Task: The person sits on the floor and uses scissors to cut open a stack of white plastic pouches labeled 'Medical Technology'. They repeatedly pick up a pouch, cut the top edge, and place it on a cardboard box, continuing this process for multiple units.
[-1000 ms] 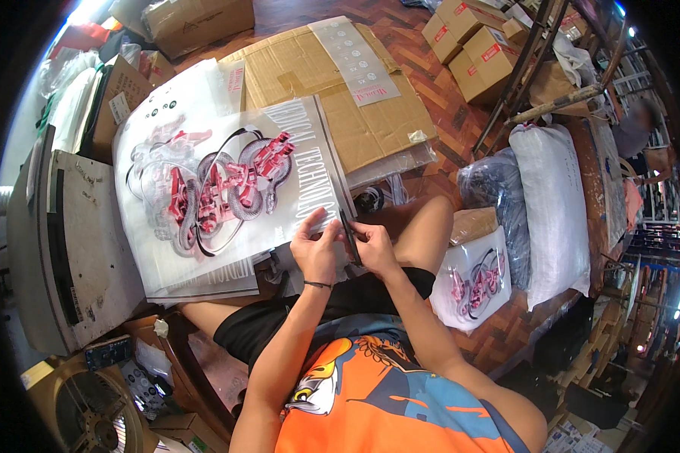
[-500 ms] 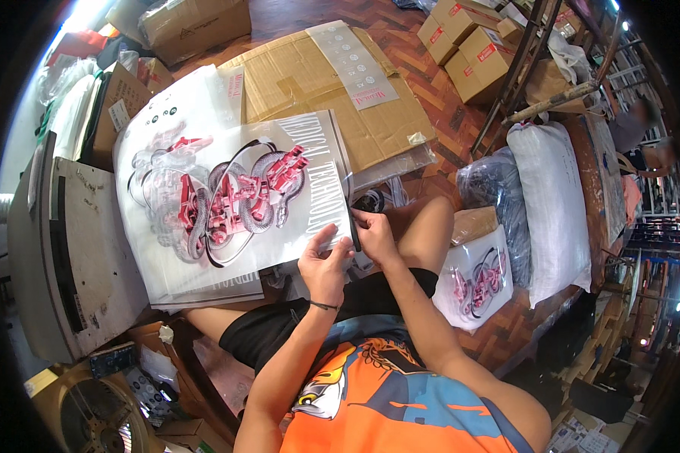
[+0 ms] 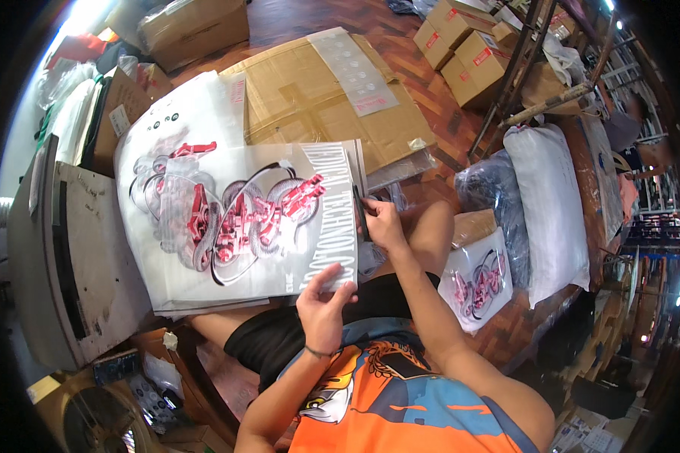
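A clear plastic sheet (image 3: 272,170) printed with red-and-grey machinery and large white lettering lies over similar printed sheets in front of me. My left hand (image 3: 323,311) rests at its near right corner, palm turned up. Its thumb and forefinger stand apart, with nothing visible between them. My right hand (image 3: 385,226) is at the sheet's right edge, its fingers closed on a slim dark object (image 3: 360,211) that lies along that edge. Whether this is a blade or a strip cannot be made out.
Flattened cardboard (image 3: 295,90) lies under and beyond the sheets. A grey-white box-like cabinet (image 3: 102,257) stands left, a fan (image 3: 102,415) below it. To the right are a printed bag (image 3: 476,279), a white sack (image 3: 548,211) and a metal frame (image 3: 551,104). Cartons (image 3: 476,68) stand behind.
The top printed sheet has shifted toward me and slightly right. My left hand has lowered and spread a little. My right hand has moved slightly right, still with the dark object.
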`<state>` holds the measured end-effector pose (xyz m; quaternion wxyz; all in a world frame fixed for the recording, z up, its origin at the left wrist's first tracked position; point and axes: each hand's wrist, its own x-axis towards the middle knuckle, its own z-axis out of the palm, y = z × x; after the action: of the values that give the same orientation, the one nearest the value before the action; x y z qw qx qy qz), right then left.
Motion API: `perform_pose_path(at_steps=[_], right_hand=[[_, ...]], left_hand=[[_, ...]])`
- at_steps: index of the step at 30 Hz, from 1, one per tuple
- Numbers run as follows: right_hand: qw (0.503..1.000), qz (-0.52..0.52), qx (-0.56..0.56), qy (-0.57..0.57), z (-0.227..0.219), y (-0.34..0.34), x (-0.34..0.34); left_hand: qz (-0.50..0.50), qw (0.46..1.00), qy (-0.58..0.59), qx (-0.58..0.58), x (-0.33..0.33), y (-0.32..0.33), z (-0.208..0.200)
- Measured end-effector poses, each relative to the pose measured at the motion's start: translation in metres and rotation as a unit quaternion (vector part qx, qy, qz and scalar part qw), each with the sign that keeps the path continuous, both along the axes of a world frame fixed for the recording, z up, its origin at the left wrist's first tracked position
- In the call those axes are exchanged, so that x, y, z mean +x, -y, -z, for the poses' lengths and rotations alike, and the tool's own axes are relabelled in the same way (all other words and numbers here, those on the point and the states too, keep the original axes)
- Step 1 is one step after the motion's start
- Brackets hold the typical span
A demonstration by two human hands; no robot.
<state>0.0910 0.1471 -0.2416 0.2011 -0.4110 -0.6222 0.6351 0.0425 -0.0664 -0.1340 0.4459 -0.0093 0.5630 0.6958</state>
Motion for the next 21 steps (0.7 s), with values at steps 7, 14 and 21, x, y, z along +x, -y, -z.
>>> perform_pose_path(at_steps=[7,14,21], right_hand=[[0.989,0.076,0.115,0.056,-0.002,-0.059,-0.026],[0.887,-0.010,0.384,0.256,-0.029,-0.110,-0.069],[0.851,-0.110,0.472,0.201,-0.017,-0.131,-0.073]], left_hand=[[0.063,0.997,0.001,-0.033,0.019,0.052,-0.024],[0.096,0.994,-0.048,-0.029,0.014,0.055,-0.033],[0.101,0.988,-0.115,-0.009,0.009,0.058,-0.058]])
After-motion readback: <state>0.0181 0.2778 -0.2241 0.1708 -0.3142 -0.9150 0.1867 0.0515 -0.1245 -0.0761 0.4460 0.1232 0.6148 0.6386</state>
